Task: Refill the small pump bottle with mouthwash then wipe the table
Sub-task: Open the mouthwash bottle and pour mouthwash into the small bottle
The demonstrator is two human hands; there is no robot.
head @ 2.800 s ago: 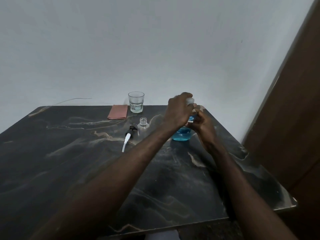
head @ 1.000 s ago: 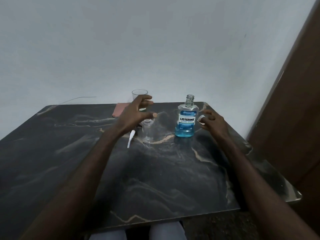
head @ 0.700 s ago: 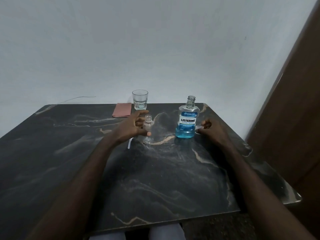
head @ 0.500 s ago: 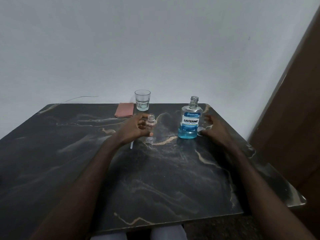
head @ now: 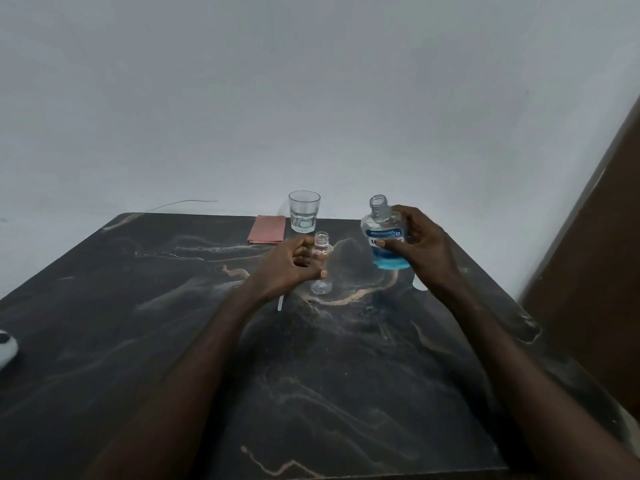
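My left hand (head: 294, 265) grips the small clear pump bottle (head: 322, 252), which is open-topped and empty, just above the dark marble table (head: 173, 341). My right hand (head: 420, 247) holds the uncapped mouthwash bottle (head: 382, 233), blue liquid in its lower part, lifted slightly and tilted a little to the left. The white tube of the pump head (head: 280, 302) pokes out from under my left wrist. The mouthwash cap (head: 419, 285) lies on the table below my right hand.
A drinking glass (head: 304, 211) with a little water stands at the table's far edge, a folded pink cloth (head: 267, 229) beside it on the left. A white object (head: 7, 348) sits at the left edge. A brown door (head: 595, 271) is on the right.
My right hand put the cap down, then took hold of the mouthwash bottle and lifted it. My left hand keeps its grip on the small bottle.
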